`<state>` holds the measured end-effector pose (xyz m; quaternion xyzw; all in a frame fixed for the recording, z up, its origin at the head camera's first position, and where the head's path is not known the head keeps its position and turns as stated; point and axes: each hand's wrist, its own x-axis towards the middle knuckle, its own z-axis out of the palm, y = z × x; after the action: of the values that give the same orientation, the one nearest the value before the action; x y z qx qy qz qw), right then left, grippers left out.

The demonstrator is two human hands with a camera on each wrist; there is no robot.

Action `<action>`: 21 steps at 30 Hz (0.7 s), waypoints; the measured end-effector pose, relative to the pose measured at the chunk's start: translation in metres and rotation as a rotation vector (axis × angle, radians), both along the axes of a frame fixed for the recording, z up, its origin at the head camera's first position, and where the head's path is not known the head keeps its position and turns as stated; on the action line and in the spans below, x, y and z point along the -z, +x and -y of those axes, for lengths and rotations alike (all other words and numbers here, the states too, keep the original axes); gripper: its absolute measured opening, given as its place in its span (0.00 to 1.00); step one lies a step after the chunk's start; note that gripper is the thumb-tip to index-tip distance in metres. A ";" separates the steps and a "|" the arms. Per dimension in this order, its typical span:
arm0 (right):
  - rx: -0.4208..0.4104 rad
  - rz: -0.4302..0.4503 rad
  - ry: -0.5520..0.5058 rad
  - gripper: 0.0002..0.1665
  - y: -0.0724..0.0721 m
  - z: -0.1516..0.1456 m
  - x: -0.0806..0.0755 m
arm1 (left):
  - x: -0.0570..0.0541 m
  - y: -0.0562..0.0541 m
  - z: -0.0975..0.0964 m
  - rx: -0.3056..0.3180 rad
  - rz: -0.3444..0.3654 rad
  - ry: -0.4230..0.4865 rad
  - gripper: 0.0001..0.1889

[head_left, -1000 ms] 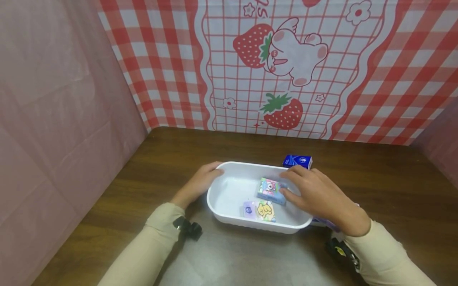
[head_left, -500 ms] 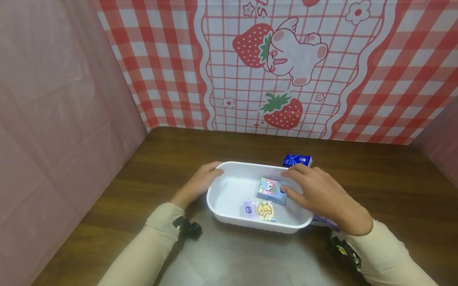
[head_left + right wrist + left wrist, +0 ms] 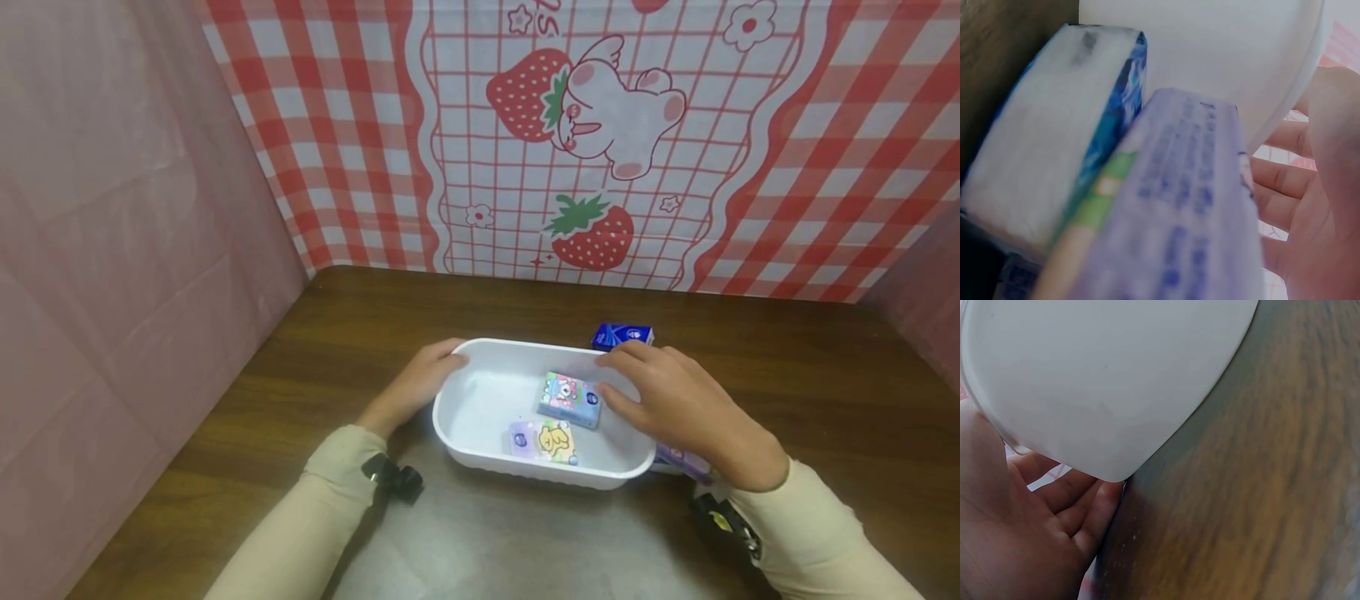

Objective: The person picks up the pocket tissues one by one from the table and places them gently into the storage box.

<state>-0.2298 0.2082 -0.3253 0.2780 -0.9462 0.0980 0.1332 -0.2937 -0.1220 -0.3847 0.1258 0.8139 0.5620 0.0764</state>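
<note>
A white plastic tub (image 3: 480,462) stands on the table. My left hand (image 3: 420,383) grips its left end, thumb over the rim; in the left wrist view the fingers (image 3: 1079,506) lie against the outer wall. My right hand (image 3: 675,400) spans the right end with loosely spread fingers, fingertips near the far rim and thumb inside. Two small tissue packs lie in the tub: a blue one with a cartoon print (image 3: 568,400) and a lilac-and-yellow one with a bear (image 3: 545,442). My right palm's lower part hides some of the right rim.
A dark blue tissue pack (image 3: 622,336) lies behind the tub. To its right, partly under my right wrist, are a purple pack (image 3: 1172,206) and a white-and-blue pack (image 3: 1054,125). A red checked cloth (image 3: 337,167) hangs behind the wooden table (image 3: 405,300).
My right hand has drawn slightly to the right, its thumb moving off the blue cartoon tissue pack, which now shows more fully. My left hand and the tub have stayed in place.
</note>
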 end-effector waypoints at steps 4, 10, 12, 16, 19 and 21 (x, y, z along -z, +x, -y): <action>0.004 -0.001 0.003 0.24 0.000 -0.001 -0.002 | -0.001 0.000 0.000 0.002 0.003 -0.001 0.19; 0.002 -0.018 0.000 0.22 -0.001 -0.006 -0.003 | 0.001 -0.001 -0.001 0.007 -0.007 0.014 0.19; -0.001 -0.027 -0.007 0.22 -0.001 -0.007 -0.004 | 0.002 -0.002 -0.001 0.007 -0.010 0.021 0.19; -0.002 -0.032 -0.021 0.22 -0.002 -0.010 -0.004 | 0.003 -0.003 -0.001 0.006 -0.010 0.027 0.19; 0.002 -0.031 -0.024 0.22 -0.002 -0.011 -0.005 | 0.003 -0.003 -0.001 0.004 -0.011 0.025 0.19; 0.003 -0.034 -0.024 0.22 -0.002 -0.011 -0.005 | 0.003 -0.003 -0.001 0.002 -0.009 0.024 0.19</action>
<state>-0.2320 0.2194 -0.3206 0.2767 -0.9429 0.1045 0.1530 -0.2963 -0.1208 -0.3879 0.1301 0.8073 0.5711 0.0719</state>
